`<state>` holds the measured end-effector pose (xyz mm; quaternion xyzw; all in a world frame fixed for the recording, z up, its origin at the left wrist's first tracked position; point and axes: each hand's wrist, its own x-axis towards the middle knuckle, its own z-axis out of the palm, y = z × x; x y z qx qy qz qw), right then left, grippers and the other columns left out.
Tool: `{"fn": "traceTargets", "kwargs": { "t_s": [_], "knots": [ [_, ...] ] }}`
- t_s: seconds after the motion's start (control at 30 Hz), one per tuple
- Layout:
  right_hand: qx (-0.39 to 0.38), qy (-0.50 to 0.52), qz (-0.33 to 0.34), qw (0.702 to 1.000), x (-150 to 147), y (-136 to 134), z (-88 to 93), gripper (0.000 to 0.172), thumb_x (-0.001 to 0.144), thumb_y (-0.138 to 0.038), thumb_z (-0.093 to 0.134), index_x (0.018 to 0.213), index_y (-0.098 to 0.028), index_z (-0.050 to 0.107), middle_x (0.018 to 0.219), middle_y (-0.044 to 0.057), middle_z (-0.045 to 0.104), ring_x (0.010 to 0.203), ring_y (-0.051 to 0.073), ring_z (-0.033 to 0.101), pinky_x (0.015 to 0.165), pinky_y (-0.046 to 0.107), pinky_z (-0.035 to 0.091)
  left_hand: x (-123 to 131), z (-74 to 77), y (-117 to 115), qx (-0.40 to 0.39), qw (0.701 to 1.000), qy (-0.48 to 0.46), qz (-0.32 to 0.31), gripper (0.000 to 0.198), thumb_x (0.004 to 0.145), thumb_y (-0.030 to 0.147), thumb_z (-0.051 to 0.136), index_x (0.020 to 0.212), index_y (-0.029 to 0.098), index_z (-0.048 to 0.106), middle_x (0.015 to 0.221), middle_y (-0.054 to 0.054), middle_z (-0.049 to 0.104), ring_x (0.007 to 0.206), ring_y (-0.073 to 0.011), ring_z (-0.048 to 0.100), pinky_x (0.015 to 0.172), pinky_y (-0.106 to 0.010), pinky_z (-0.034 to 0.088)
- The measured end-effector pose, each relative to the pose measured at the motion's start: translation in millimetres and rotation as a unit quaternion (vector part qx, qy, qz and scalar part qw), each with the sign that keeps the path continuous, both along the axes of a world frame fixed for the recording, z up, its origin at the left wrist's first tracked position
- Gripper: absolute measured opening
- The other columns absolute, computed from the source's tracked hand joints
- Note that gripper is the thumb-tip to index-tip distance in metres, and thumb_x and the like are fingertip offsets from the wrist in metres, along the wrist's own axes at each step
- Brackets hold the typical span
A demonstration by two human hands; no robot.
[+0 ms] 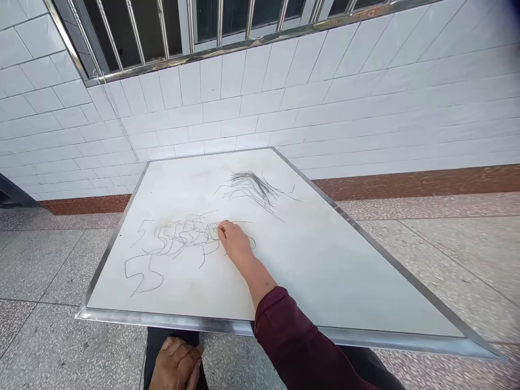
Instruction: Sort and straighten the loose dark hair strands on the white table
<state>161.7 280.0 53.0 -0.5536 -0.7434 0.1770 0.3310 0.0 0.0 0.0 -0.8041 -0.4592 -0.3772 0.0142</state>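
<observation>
My right hand (233, 237) reaches over the white tabletop (325, 260), thumb and fingers pinched together at a spread of thin dark strands (179, 238). These strands look like fine wires, bent into curved, S-like shapes and overlapping. The pinch seems to be on one strand, though the fingertips hide its end. Two bent strands (143, 273) lie apart, nearer the table's front left. Below the front edge, my left hand (176, 363) rests on my leg with its fingers curled in.
Toward the back of the table lies a denser pile of straighter dark strands (254, 187). Metal trim (195, 322) edges the tabletop. Behind it stands a white tiled wall (231, 111) with a barred window (219, 24). The floor (60, 271) is speckled stone.
</observation>
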Motion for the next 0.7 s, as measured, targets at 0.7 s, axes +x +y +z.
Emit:
{"fn": "traceTargets", "kwargs": {
  "t_s": [0.7],
  "knots": [
    [-0.086, 0.204, 0.136, 0.966, -0.7, -24.3, 29.3, 0.011, 0.086, -0.034, 0.053, 0.082, -0.025, 0.057, 0.073, -0.002, 0.062, 0.053, 0.012, 0.057, 0.056, 0.027, 0.05, 8.8, 93.5, 217.6, -0.21, 0.72, -0.655, 0.092, 0.042, 0.075, 0.039, 0.077, 0.108, 0.014, 0.07, 0.109, -0.013, 0.071, 0.09, -0.0198, 0.068, 0.085, -0.038, 0.051]
  ]
}}
